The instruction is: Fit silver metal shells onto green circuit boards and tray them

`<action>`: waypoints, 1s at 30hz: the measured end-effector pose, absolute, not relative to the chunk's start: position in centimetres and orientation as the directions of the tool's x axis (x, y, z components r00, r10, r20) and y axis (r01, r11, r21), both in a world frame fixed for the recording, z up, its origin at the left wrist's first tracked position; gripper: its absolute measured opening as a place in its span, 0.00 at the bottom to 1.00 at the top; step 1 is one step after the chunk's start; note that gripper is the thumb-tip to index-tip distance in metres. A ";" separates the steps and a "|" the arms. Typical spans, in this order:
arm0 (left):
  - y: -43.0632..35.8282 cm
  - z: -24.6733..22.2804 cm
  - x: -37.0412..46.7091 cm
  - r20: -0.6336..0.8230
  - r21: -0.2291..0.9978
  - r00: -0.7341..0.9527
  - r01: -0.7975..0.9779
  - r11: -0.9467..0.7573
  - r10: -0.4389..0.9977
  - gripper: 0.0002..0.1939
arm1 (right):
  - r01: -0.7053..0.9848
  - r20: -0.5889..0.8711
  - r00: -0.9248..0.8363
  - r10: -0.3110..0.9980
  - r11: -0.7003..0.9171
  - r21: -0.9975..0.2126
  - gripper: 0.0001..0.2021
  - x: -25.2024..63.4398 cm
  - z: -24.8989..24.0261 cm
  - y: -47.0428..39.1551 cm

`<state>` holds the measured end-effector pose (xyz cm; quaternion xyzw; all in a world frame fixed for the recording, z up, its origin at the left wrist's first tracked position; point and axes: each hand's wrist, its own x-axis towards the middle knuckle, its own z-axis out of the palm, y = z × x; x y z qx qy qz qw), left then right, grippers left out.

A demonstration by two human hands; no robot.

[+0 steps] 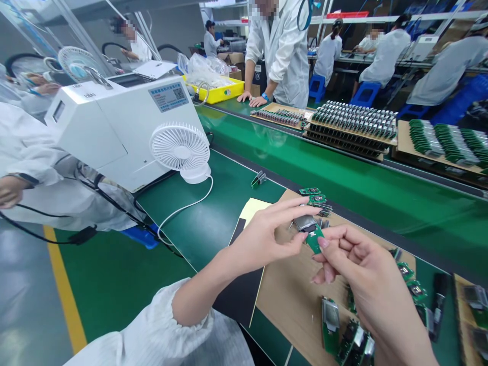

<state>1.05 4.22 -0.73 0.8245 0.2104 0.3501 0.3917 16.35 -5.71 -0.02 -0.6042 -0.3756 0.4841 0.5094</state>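
My left hand (265, 234) has its thumb and fingers closed about one end of a green circuit board (314, 240) with a grey metallic part on it. Its lower end is pinched between the thumb and fingers of my right hand (360, 269). The board is held up, tilted, over a brown cardboard sheet (284, 300). Below my right hand, a circuit board with a silver part (330, 320) lies on the cardboard beside several others, partly hidden by my wrist. More small boards (317, 199) lie at the sheet's far edge.
A white fan (181, 147) stands before a white machine (125, 122) on the left. A small silver-and-green piece (258, 179) sits on the green mat. Stacked trays of boards (351, 122) line the far side of the green conveyor (278, 157). A black pen-like object (439, 305) lies right. Co-workers surround the bench.
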 end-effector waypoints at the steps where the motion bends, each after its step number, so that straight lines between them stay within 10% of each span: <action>1: 4.3 -0.7 1.1 0.433 0.769 0.669 0.075 -0.634 0.604 0.19 | -0.027 -0.197 0.253 0.947 -0.196 -0.980 0.12 16.4 -0.1 -5.7; 16: 3.3 -2.7 1.5 0.331 0.895 0.577 0.059 -0.442 0.747 0.19 | 0.160 -0.153 0.289 0.945 -0.206 -0.965 0.14 15.6 0.0 -5.6; 21: 2.8 -3.5 1.8 -0.005 0.971 0.538 -0.200 0.133 0.843 0.31 | 0.019 -0.214 0.191 0.958 -0.222 -0.975 0.16 16.0 -0.8 -4.7; 30: 9.6 -6.7 2.3 -0.064 0.925 0.248 0.378 -0.036 0.967 0.18 | 0.565 -0.106 0.178 0.978 -0.190 -0.803 0.28 15.7 -1.6 -5.5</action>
